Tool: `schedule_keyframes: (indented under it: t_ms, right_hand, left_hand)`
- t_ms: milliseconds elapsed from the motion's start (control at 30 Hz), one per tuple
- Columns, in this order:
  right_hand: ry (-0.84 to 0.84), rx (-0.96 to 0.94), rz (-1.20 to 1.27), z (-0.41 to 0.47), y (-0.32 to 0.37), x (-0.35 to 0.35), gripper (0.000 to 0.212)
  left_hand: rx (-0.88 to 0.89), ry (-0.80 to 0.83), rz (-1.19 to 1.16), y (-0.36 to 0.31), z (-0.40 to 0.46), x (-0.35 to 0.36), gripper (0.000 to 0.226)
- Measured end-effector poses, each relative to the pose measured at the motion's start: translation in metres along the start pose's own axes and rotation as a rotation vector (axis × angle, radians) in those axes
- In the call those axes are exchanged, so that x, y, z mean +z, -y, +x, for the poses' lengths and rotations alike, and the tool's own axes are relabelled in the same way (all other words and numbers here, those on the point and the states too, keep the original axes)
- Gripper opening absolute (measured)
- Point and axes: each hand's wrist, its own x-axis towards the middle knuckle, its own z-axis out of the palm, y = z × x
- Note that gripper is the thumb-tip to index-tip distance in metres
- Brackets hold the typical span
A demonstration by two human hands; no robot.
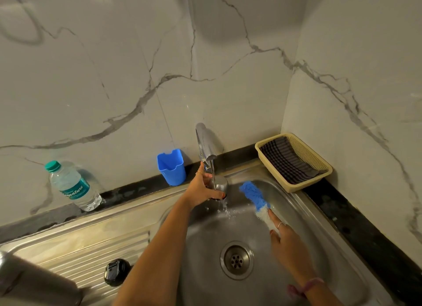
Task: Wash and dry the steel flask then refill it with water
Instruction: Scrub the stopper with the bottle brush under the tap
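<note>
My left hand (202, 188) grips the steel flask (220, 185) and holds it under the running tap (206, 145), at the back of the steel sink (201, 235). Water runs off the flask and splashes into the basin. Only the flask's rounded steel end shows past my fingers. My right hand (286, 239) holds a blue and white bottle brush (254, 196), whose blue bristle head points up to the right of the flask without touching it. The flask's black cap (117, 272) lies on the ribbed drainboard.
A plastic water bottle (70, 187) with a teal cap leans on the dark counter at left. A blue plastic holder (171, 167) stands by the tap. A cream basket (306, 150) with a striped cloth (286, 159) fills the right corner. The drain (236, 260) sits mid-basin.
</note>
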Motion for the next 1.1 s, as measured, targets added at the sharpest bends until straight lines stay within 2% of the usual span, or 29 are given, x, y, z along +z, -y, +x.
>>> schedule_keyframes:
  t_ms: [167, 433, 567, 833, 967, 1100]
  right_hand:
    - [0.015, 0.022, -0.006, -0.002, -0.005, 0.001, 0.062]
    - [0.002, 0.001, 0.01, 0.004, -0.002, 0.005, 0.063]
    - [0.011, -0.018, -0.003, 0.008, -0.001, 0.007, 0.062]
    - [0.044, -0.056, -0.025, 0.009, 0.0, 0.002, 0.065]
    - [0.084, -0.083, -0.027, 0.007, -0.001, 0.0, 0.065]
    - [0.138, -0.107, -0.075, -0.002, 0.003, -0.008, 0.067]
  left_hand:
    - [-0.057, 0.065, -0.04, -0.002, 0.0, 0.003, 0.135]
    - [-0.089, 0.13, 0.034, -0.009, 0.005, 0.006, 0.139]
    - [-0.06, 0.091, 0.053, -0.008, 0.004, 0.006, 0.136]
    - [0.059, -0.05, 0.232, -0.001, -0.027, 0.031, 0.121]
    - [0.05, -0.107, 0.255, 0.02, -0.055, 0.048, 0.097]
    - [0.018, -0.137, 0.305, 0.038, -0.082, 0.064, 0.092]
